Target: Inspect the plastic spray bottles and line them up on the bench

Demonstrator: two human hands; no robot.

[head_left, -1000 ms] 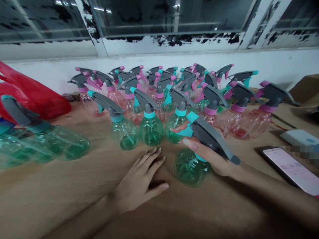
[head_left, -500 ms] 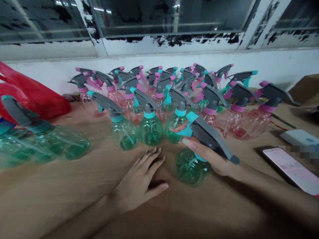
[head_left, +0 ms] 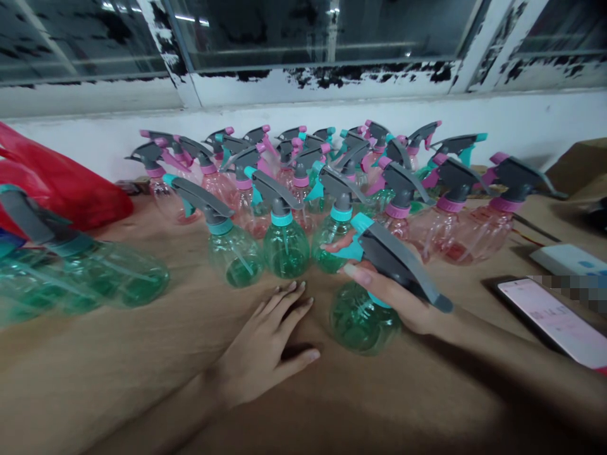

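My right hand (head_left: 403,297) is wrapped round the grey and teal trigger head of a green spray bottle (head_left: 363,319), which stands on the brown table (head_left: 142,366) just in front of me. My left hand (head_left: 265,347) lies flat on the table to the left of that bottle, fingers stretched out and holding nothing. Directly behind stand three green spray bottles (head_left: 284,243) in a row.
Several pink and green spray bottles (head_left: 446,212) crowd the back of the table under the window wall. Green bottles (head_left: 90,272) lie on their sides at the left beside a red plastic bag (head_left: 66,183). A lit phone (head_left: 554,316) and a white device (head_left: 566,259) lie at right.
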